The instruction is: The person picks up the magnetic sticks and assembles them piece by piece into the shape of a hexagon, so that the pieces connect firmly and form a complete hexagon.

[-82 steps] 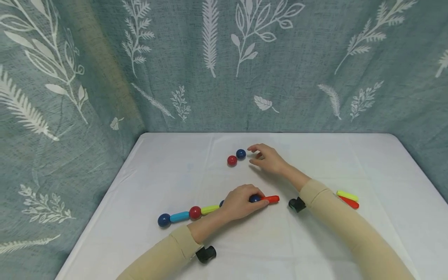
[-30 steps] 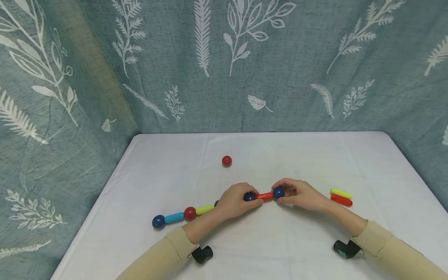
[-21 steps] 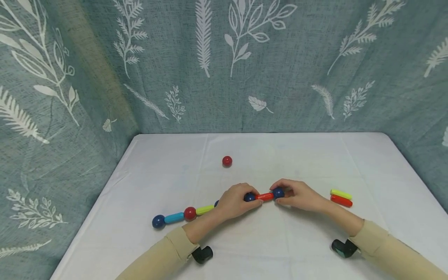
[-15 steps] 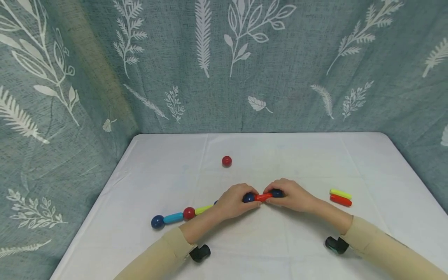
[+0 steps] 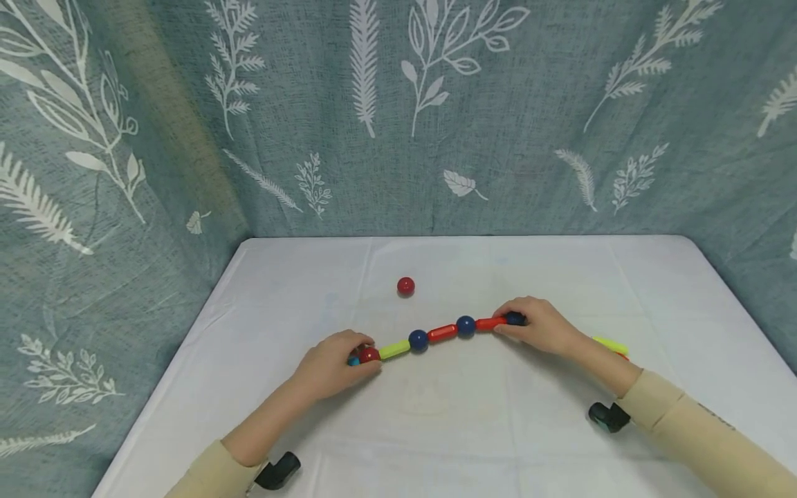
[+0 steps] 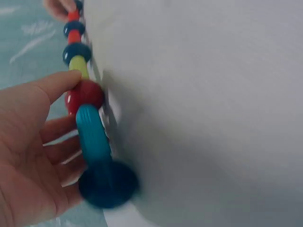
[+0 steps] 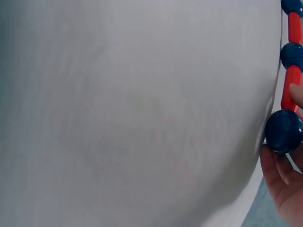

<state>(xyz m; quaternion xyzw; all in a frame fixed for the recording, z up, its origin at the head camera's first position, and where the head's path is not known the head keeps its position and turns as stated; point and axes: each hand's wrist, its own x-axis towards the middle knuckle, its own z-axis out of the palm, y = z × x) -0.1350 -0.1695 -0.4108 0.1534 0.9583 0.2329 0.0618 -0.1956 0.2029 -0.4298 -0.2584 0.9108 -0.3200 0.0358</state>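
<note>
One chain (image 5: 443, 333) between fingers (image 6: 61, 150), well off far table-edge (image 5: 461, 238)

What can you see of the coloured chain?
The glossy, plastic-looking chain alternates five balls, four dark blue and one red, with four rods: light blue, lime and two red. It runs nearly straight over the white cloth, contact unclear. The left grip holds it at the red ball, the right grip at one end.

Two hands (image 5: 333, 364) (image 5: 540, 326) hold a ball-and-rod chain (image 5: 443, 333) near a loose red ball (image 5: 405, 286).
</note>
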